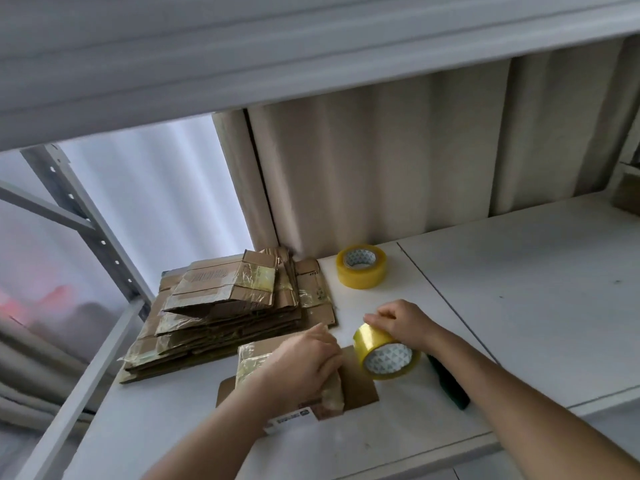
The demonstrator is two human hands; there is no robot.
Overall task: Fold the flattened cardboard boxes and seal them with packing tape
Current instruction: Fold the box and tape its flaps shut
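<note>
A small cardboard box (358, 382) with old tape on it lies on the white shelf in front of me. My left hand (304, 362) rests on top of it, fingers curled over its taped edge. My right hand (403, 323) grips a yellow tape roll (384, 355) tilted on its side at the box's right end. A stack of flattened cardboard boxes (221, 313) lies to the left. Farther back stands a second yellow tape roll (361, 266).
A dark green-handled tool (448, 382) lies under my right forearm. The white shelf (519, 306) runs to the right, with a seam between boards. A metal rack upright (86, 223) stands left. Corrugated wall panels (381, 161) close the back; another shelf (242, 46) hangs overhead.
</note>
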